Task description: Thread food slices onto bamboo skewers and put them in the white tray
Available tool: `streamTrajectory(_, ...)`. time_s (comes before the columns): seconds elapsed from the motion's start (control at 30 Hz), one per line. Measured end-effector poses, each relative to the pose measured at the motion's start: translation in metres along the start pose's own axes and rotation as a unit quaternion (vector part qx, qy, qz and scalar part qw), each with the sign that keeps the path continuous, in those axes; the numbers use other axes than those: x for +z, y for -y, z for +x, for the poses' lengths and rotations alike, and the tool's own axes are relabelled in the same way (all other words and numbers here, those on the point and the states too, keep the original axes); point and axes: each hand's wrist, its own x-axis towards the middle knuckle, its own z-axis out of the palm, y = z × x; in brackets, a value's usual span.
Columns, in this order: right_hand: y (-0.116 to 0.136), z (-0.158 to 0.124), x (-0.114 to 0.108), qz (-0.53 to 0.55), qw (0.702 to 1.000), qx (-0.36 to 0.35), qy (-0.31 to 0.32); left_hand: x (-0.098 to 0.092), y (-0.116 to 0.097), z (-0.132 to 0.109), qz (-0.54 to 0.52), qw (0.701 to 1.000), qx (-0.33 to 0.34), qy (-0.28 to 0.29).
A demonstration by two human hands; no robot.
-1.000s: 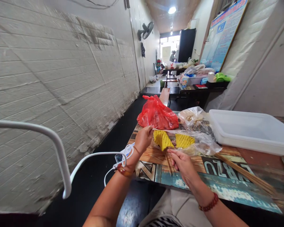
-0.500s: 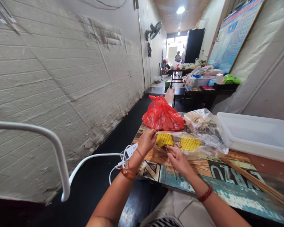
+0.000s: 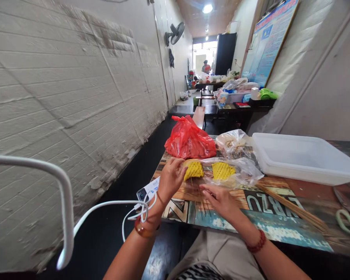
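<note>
Two yellow scored slabs [image 3: 194, 171] lie apart at the frame's centre. The left one is just right of the left hand [image 3: 172, 175], the nearer grip; thin skewers [image 3: 202, 206], too fine to count, point from below it toward the lower edge, beside the half-curled right hand [image 3: 220, 200]. Whether either grip holds anything, I cannot tell. One red bag [image 3: 189, 139] stands behind.

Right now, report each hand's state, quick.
Left hand: fingers bent at the edge of the left yellow piece; grip cannot be told.
Right hand: loosely curled by the thin sticks; grip cannot be told.
</note>
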Motion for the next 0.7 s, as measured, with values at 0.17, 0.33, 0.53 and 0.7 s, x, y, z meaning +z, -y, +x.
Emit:
streamTrajectory(0.17, -0.035, -0.041, -0.06, -0.067, 0.993, 0.079, -0.06, 0.018, -0.031, -0.012, -0.084, 0.99, 0.009, 0.108)
streamTrajectory(0.33, -0.074, -0.062, -0.117, -0.263, 0.953, 0.077, -0.129, 0.061, -0.054, -0.021, -0.117, 0.965, 0.03, 0.235)
streamTrajectory(0.53, -0.119, -0.06, -0.14, -0.421, 0.894, 0.056, -0.14, 0.094, -0.085, -0.033, -0.157, 0.938, 0.036, 0.307)
streamTrajectory(0.7, -0.133, -0.071, -0.133, -0.455, 0.877, 0.072, -0.136, 0.107, -0.09, -0.04, -0.182, 0.927, 0.005, 0.328)
